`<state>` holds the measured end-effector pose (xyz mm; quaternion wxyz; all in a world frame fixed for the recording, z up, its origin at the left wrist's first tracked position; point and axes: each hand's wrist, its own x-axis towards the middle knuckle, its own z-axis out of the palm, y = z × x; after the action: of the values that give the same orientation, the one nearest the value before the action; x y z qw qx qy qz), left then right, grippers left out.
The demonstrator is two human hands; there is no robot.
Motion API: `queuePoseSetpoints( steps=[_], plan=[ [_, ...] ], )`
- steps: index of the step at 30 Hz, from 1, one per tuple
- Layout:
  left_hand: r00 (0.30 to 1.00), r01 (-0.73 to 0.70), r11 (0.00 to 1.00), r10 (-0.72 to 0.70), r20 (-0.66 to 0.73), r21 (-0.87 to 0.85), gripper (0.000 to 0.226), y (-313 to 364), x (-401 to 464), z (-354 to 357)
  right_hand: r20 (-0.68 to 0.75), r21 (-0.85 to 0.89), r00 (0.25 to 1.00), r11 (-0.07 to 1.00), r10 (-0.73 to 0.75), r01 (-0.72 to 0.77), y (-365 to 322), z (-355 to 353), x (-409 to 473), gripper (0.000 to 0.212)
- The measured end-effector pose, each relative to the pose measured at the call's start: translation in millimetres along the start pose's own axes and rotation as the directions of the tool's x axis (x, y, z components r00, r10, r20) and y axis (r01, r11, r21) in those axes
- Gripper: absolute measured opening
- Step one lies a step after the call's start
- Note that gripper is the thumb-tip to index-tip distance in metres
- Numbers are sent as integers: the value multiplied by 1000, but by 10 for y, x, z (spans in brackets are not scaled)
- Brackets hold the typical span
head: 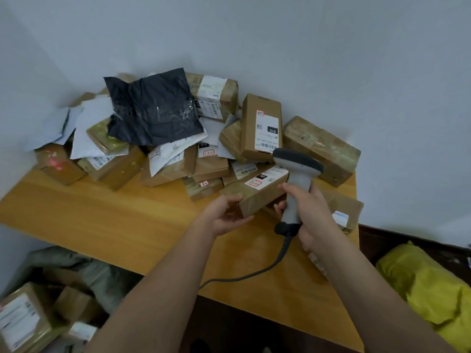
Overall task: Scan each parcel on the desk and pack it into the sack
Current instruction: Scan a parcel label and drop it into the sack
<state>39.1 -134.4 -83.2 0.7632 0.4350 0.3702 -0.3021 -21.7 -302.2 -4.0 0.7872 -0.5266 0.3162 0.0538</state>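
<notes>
Your left hand point(224, 215) holds the near end of a small brown parcel point(257, 193), fingers point(235, 198) curled over its top edge and thumb underneath, so the box is lifted just above the table point(102, 215) with its white label facing up. Your right hand point(304, 212) is wrapped tight around the grey handle of a barcode scanner point(297, 174); its dark head sits over the far end of that parcel, right at the label. The scanner's cable point(267, 268) runs down from the handle base across the wood toward you.

Behind the held parcel, the rest of the parcels are heaped against the wall corner: a tall brown box point(262, 127) stands with its label toward you, a tape-wrapped carton point(322, 150) lies to its right, and a crumpled black poly bag point(153, 109) rests on top of the pile among white mailers point(89, 123). Another flat brown parcel point(342, 208) lies just beside your right wrist, at the table's right edge.

Below the table's left edge, on the floor, a grey sack point(102, 276) lies open with several labelled boxes point(23, 319) in and around it. A yellow bag point(430, 286) sits on the floor to the right.
</notes>
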Motion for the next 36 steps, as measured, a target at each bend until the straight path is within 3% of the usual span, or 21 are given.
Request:
queuePoseSetpoints(
  steps=[7, 12, 21, 27, 29, 32, 36],
  plan=[
    [993, -120, 989, 120, -9, -81, 46, 212, -553, -890, 114, -30, 993, 999, 25, -22, -7, 529, -5, 26],
    [962, -247, 947, 266, 69, -208, 36, 349, -999, -1284, 191, -93, 981, 994, -32, 50, 221, 1037, -28, 48],
    [918, -381, 912, 393, 58, -153, 40, 432, -1377, -1528, 376, -147, 927, 988, 5, 54, 578, 1830, -296, 90],
    [900, -435, 878, 432, -64, -198, 37, 607, -1564, -1831, 440, -215, 898, 970, -7, 113, 512, 2067, -282, 74],
    [886, -463, 881, 458, -77, -93, 34, 707, -1655, -1984, 453, -278, 891, 950, -2, 144, 459, 2093, -270, 75],
    [900, -432, 896, 436, -21, 107, 47, 785, -1748, -2104, 502, -332, 865, 929, 29, 162, 422, 2108, -300, 67],
    [885, -439, 884, 456, -91, 159, 42, 782, -1711, -2173, 509, -357, 861, 914, 17, 193, 370, 2155, -375, 46]
  ],
)
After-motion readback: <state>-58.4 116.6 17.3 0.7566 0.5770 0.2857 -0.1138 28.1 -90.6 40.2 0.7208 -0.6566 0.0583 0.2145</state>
